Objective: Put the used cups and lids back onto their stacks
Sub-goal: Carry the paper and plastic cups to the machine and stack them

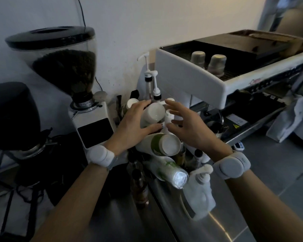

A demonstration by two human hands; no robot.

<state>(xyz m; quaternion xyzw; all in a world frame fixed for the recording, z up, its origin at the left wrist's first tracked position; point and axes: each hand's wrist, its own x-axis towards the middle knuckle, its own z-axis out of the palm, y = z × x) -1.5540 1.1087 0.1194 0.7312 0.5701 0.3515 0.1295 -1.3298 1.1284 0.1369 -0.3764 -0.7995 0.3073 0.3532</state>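
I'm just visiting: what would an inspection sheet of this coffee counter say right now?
Surface: steel counter, crowded.
Job's things: white cup stack under the left hand; green-printed cup stack; clear cup stack.
Clutter: pump bottles, white pump dispenser.
Hands: left hand grips the white stack; right hand open beside it.
Cables: black cord on the wall.
Surroundings: bean grinder, espresso machine.

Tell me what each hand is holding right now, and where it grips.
The left hand wraps the side wall of the white cup stack, fingers over the top, thumb below. The right hand is open beside it, holding nothing.
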